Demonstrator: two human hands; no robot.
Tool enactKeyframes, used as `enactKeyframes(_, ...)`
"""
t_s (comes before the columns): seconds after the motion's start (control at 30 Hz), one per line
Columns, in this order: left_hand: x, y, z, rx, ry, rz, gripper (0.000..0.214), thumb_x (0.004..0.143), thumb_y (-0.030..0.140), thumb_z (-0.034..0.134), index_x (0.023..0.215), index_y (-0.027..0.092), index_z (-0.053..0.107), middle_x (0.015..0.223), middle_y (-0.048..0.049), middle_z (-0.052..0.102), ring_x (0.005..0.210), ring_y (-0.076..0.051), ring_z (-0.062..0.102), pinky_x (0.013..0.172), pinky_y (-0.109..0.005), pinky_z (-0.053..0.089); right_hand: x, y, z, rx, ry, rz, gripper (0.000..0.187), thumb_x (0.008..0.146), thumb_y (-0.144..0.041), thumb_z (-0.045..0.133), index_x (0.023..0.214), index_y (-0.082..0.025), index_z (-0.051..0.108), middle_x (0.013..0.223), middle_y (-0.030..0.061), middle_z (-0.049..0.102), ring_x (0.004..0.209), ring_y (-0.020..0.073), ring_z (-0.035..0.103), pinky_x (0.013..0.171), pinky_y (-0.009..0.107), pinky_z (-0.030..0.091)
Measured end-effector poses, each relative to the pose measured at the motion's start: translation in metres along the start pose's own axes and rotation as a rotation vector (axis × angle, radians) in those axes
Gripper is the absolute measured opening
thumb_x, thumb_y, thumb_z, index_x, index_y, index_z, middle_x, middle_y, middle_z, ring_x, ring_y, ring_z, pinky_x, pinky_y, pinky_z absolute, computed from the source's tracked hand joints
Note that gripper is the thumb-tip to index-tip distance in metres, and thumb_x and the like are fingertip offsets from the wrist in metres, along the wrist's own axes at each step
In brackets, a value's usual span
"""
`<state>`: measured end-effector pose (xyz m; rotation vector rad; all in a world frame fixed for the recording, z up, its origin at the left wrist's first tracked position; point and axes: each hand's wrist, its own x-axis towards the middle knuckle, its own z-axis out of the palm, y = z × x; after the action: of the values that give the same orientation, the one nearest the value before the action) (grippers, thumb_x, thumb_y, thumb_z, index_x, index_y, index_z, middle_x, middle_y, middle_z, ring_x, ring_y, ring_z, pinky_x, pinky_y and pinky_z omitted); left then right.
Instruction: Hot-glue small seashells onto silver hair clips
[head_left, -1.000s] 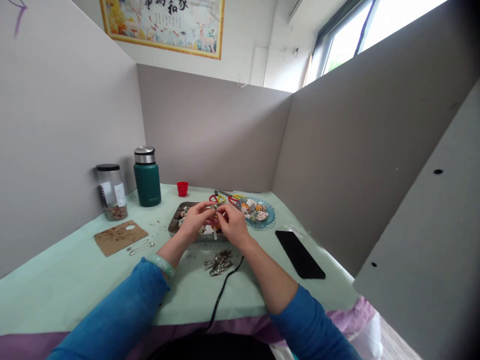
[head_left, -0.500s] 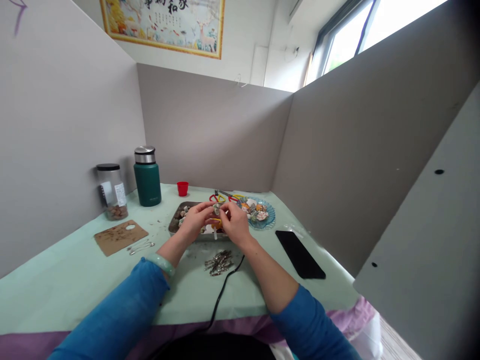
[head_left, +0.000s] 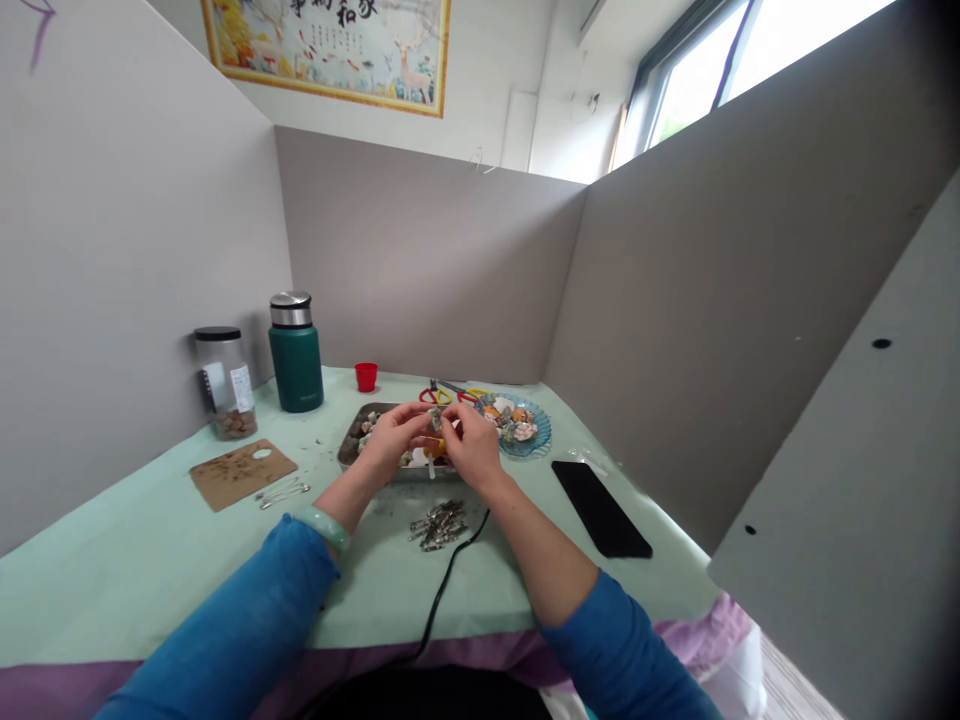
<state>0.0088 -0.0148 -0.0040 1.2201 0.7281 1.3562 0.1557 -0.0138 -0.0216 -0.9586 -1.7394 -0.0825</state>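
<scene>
My left hand (head_left: 391, 438) and my right hand (head_left: 471, 443) meet over a metal tray (head_left: 348, 452). Between their fingertips they pinch a small grey-green patterned piece (head_left: 435, 418), too small to name more exactly. Both hands are closed on it. Under them the tray holds small patterned pieces, partly hidden by my hands. A yellow-orange thing (head_left: 433, 449) with a pale tip shows below my fingers. Nearer to me lies a pile of metal clips or pins (head_left: 439, 525). Right of my right hand, a blue glass plate (head_left: 541, 436) bears several patterned fabric-like pieces.
A green flask (head_left: 295, 360), a clear jar (head_left: 223, 385) and a red cup (head_left: 366, 377) stand at the back left. Brown card (head_left: 244, 474) and safety pins (head_left: 283, 493) lie left. Pliers (head_left: 450, 392) lie behind the tray. A black phone (head_left: 600, 508) is right; a black cable (head_left: 444, 585) runs frontward.
My fingers have shifted very slightly around the small piece, which looks turned a little. Everything else stays as it was.
</scene>
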Motion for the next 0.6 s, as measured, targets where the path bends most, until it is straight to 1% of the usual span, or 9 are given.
enactKeyframes(0.13, 0.0002, 0.0001, -0.0009, 0.031, -0.021, 0.021, 0.042, 0.065, 0.032, 0.078, 0.099, 0.012, 0.064, 0.081, -0.0056, 0.068, 0.072, -0.017, 0.067, 0.069, -0.032, 0.056, -0.0004, -0.0005, 0.0003, -0.014, 0.006, -0.005, 0.014, 0.088, -0.024, 0.047, 0.084, -0.021, 0.060, 0.080, 0.0024, 0.062, 0.066, 0.0140, 0.055, 0.063, 0.025, 0.039)
enactKeyframes(0.3, -0.0010, 0.0015, -0.0008, 0.079, -0.036, 0.091, 0.044, 0.063, 0.034, 0.079, 0.100, 0.014, 0.065, 0.091, -0.0075, 0.069, 0.076, -0.018, 0.067, 0.068, -0.030, 0.055, -0.0004, -0.0001, -0.0001, -0.002, 0.012, -0.025, 0.014, 0.088, -0.023, 0.047, 0.085, -0.020, 0.060, 0.083, 0.0033, 0.062, 0.069, 0.0144, 0.055, 0.065, 0.025, 0.040)
enactKeyframes(0.5, -0.0029, 0.0037, 0.0013, 0.114, -0.029, 0.158, 0.044, 0.062, 0.035, 0.080, 0.098, 0.015, 0.066, 0.087, -0.0069, 0.069, 0.072, -0.018, 0.067, 0.067, -0.031, 0.054, 0.0002, 0.0010, -0.0007, 0.014, 0.017, -0.033, 0.014, 0.087, -0.023, 0.047, 0.087, -0.020, 0.061, 0.084, 0.0044, 0.061, 0.072, 0.0158, 0.055, 0.067, 0.027, 0.041)
enactKeyframes(0.6, -0.0027, 0.0039, 0.0014, 0.132, -0.021, 0.170, 0.045, 0.060, 0.036, 0.080, 0.098, 0.014, 0.067, 0.086, -0.0067, 0.069, 0.071, -0.019, 0.067, 0.065, -0.031, 0.054, 0.0003, 0.0012, -0.0009, 0.014, 0.020, -0.036, 0.014, 0.087, -0.023, 0.047, 0.086, -0.020, 0.061, 0.084, 0.0044, 0.060, 0.072, 0.0159, 0.055, 0.067, 0.027, 0.041)
